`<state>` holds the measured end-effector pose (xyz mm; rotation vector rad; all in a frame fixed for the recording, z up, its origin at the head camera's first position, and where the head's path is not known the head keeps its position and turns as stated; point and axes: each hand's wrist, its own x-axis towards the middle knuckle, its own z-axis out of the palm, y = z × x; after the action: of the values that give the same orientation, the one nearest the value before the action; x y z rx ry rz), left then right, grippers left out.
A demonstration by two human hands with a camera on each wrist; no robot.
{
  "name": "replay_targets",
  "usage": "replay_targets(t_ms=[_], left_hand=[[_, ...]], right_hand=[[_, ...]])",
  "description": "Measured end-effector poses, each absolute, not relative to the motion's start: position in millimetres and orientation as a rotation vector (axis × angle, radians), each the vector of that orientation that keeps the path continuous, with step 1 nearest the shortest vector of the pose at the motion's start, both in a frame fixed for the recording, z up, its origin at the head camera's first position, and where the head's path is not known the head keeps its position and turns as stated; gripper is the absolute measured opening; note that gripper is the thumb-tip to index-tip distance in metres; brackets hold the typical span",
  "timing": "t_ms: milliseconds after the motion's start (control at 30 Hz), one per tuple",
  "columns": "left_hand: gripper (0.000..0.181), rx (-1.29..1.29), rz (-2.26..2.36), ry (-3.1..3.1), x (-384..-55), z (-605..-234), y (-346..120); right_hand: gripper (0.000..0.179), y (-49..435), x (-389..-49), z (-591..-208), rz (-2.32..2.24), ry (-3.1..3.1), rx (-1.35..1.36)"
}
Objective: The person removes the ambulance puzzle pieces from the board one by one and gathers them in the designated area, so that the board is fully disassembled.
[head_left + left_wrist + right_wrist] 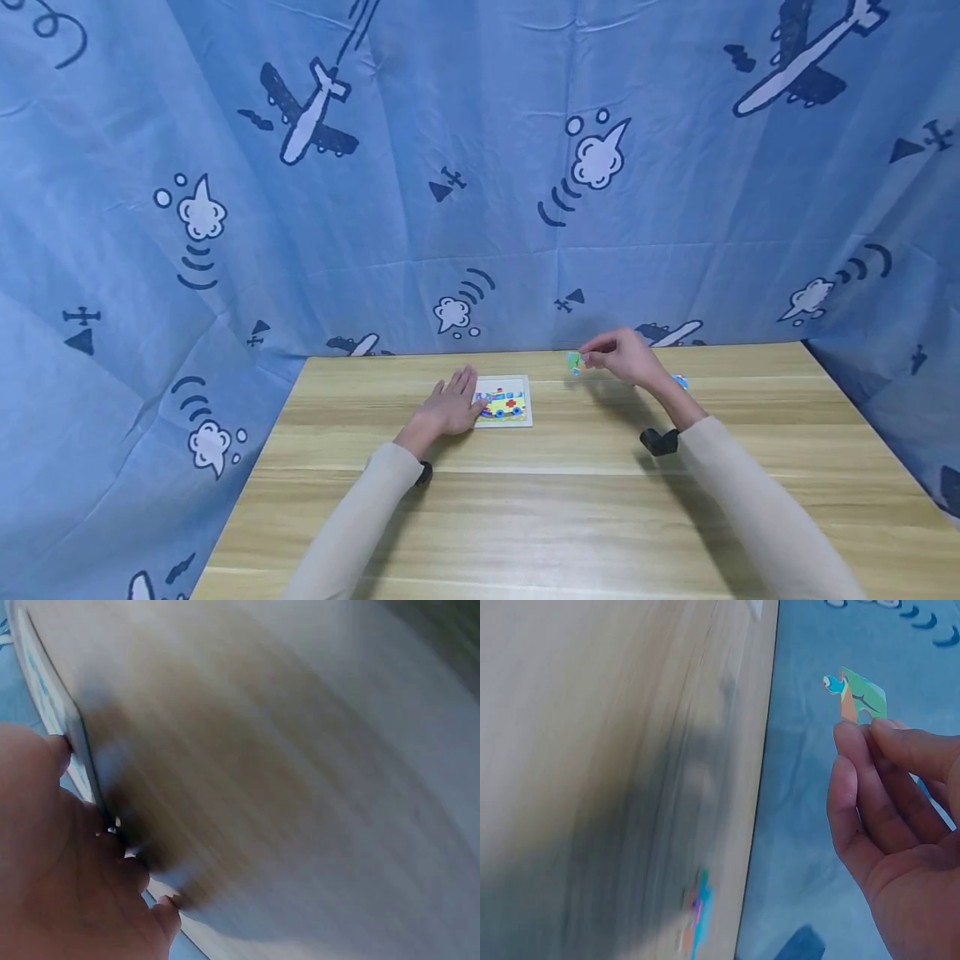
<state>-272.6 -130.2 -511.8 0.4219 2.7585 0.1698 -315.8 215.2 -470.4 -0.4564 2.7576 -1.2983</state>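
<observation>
Between thumb and fingertips, my right hand [626, 358] pinches a jigsaw puzzle piece [864, 696], green with orange and blue parts, raised above the table's far part. Flat on the table lies a white-framed puzzle board [503, 423] with a yellow ambulance picture. My left hand [448, 406] rests along its left edge, fingers stretched out and the thumb over the picture. That hand covers the board's left side. In the left wrist view, the left fingers [86, 817] touch the board's rim.
More colourful puzzle pieces [697, 915] lie on the table below the right hand; a blue one [680, 381] shows behind the right wrist. The wooden table [525, 525] ends at a blue curtain [495, 167] with airplane prints. Dark wrist devices [660, 442] sit at both sleeves.
</observation>
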Motion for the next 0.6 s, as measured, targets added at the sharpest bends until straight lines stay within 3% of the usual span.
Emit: replay_targets(t_ms=[600], left_hand=[[0.071,0.433,0.138,2.747,-275,-515,-131]], right_hand=[[0.019,260,-316,-491,-1.147,2.796,-0.336]])
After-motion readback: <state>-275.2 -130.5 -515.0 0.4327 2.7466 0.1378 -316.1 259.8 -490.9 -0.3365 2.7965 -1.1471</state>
